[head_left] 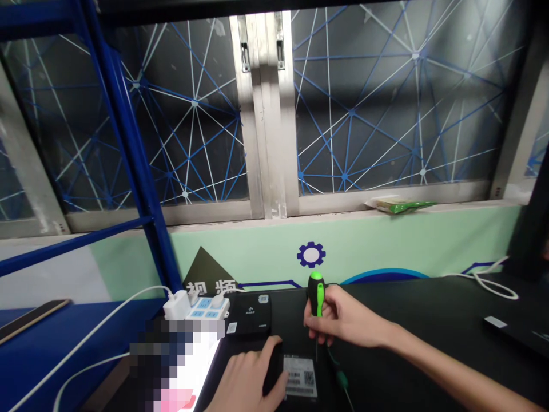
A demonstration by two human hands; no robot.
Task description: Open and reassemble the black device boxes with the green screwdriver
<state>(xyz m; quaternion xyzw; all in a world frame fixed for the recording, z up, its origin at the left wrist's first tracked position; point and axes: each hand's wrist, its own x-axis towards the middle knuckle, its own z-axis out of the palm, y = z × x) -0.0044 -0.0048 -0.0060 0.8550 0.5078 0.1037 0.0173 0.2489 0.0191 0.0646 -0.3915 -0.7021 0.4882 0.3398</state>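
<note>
power strip (209,309), green packet (401,206), gear decal (311,255)

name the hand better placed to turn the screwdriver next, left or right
Right, most likely: the right hand grips the green-and-black screwdriver, with its shaft pointing down near the white label. The left hand holds no visible tool and rests beside the label, so it looks better suited to steadying.

The black device (295,350) lies flat on the surface (407,306), white label (300,379) up. The green-and-black screwdriver (317,294) stands nearly upright, handle uppermost, shaft pointing down by the device's edge.
</note>
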